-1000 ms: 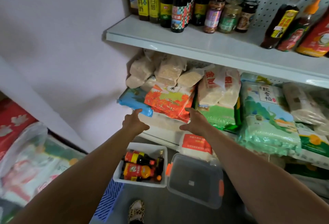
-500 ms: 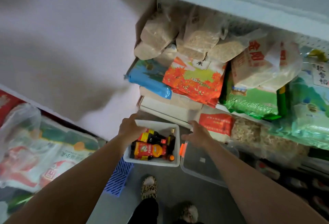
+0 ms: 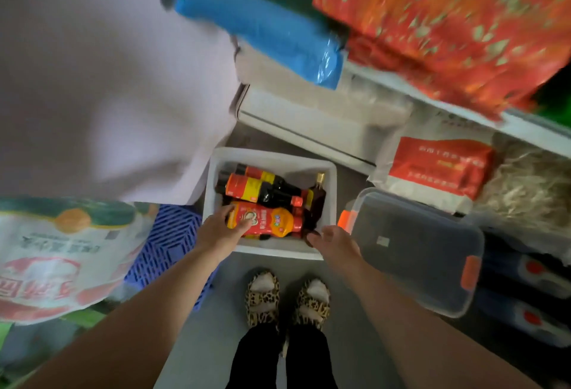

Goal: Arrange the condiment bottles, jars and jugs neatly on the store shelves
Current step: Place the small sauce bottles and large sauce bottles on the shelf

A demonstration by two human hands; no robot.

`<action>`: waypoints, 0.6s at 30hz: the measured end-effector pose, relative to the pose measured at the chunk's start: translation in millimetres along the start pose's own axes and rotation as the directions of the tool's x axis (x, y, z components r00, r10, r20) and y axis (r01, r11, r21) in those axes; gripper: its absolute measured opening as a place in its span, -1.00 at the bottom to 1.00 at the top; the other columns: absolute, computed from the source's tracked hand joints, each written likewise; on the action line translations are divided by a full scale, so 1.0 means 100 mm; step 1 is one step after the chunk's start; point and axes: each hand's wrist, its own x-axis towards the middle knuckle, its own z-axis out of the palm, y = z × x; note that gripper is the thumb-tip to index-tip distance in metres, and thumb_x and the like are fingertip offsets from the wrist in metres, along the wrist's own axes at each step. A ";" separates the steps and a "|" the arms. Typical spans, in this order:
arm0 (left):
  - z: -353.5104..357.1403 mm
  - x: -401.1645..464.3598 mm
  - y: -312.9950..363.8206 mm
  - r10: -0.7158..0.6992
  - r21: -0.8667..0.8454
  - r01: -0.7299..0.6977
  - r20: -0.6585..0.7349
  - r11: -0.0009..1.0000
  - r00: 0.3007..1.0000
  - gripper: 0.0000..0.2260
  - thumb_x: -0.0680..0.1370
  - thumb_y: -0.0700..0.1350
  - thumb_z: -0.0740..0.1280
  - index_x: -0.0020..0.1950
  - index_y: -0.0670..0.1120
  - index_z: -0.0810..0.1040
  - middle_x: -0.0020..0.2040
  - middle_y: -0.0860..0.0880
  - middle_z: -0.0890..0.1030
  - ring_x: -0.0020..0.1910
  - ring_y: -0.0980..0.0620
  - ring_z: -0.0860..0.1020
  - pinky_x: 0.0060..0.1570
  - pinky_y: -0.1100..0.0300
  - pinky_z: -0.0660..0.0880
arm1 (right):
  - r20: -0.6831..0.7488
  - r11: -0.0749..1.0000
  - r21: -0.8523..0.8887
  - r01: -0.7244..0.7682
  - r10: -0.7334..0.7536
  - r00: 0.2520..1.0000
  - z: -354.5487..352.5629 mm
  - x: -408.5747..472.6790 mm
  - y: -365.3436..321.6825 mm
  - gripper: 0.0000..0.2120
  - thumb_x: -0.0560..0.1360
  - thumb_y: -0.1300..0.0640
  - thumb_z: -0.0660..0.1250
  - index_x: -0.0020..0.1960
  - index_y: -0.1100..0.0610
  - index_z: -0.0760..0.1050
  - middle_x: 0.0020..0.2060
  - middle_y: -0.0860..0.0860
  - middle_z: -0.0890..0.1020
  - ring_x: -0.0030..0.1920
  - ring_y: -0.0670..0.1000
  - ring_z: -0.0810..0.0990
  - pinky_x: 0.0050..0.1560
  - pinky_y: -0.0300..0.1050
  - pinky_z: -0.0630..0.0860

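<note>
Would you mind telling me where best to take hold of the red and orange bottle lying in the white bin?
Probably around its wide body, from above. The red and orange bottle lies flat atop the white bin, cap pointing right, so its upper side is exposed. The left hand already rests on its base end.

A shop aisle: packaged food bags (image 3: 448, 18) crowd the shelf (image 3: 309, 117), with a bin (image 3: 210, 191) of sauce bottles (image 3: 262, 222) on the floor.

A white rectangular plastic bin (image 3: 332, 191) holds a red-and-yellow labelled squeeze bottle (image 3: 265, 222) and dark sauce bottles with red-yellow labels (image 3: 262, 189). At 6 o'clock, 2 leopard-print slippers (image 3: 262, 296). At 9 o'clock, a blue lattice plastic crate (image 3: 173, 234). At 3 o'clock, a clear lid with orange clips (image 3: 414, 249).
</note>
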 end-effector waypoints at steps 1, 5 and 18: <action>0.11 0.16 -0.11 -0.004 -0.002 0.004 -0.004 1.000 1.000 -0.45 0.53 0.21 0.36 0.46 0.02 0.40 0.32 -0.10 0.55 0.24 -0.13 0.53 0.18 -0.06 0.50 | 0.004 0.999 0.039 -0.021 0.021 1.000 0.13 0.18 0.05 -0.53 0.53 -0.16 0.38 0.35 0.03 0.46 0.20 0.03 0.57 0.11 0.02 0.54 0.09 -0.12 0.44; 0.49 0.74 -0.46 -0.019 -0.006 0.019 -0.043 1.000 0.999 -0.48 0.53 0.21 0.36 0.44 0.04 0.43 0.27 -0.09 0.58 0.00 -0.01 0.52 -0.16 0.14 0.47 | 0.034 0.965 0.223 -0.141 0.137 0.990 0.59 0.83 0.28 -0.60 0.53 -0.16 0.39 0.28 -0.02 0.48 -0.04 -0.01 0.58 -0.10 -0.01 0.55 -0.08 -0.13 0.45; 1.19 1.95 -0.98 0.159 0.236 -0.139 -0.065 0.962 0.985 -0.48 0.55 0.22 0.30 0.45 0.02 0.38 0.44 -0.09 0.35 0.43 -0.15 0.30 0.40 -0.06 0.23 | 0.104 0.840 0.418 -0.345 0.332 0.937 1.57 2.03 0.60 -0.68 0.52 -0.18 0.41 -0.11 0.04 0.42 -0.16 0.06 0.60 -0.08 0.02 0.64 -0.04 -0.10 0.60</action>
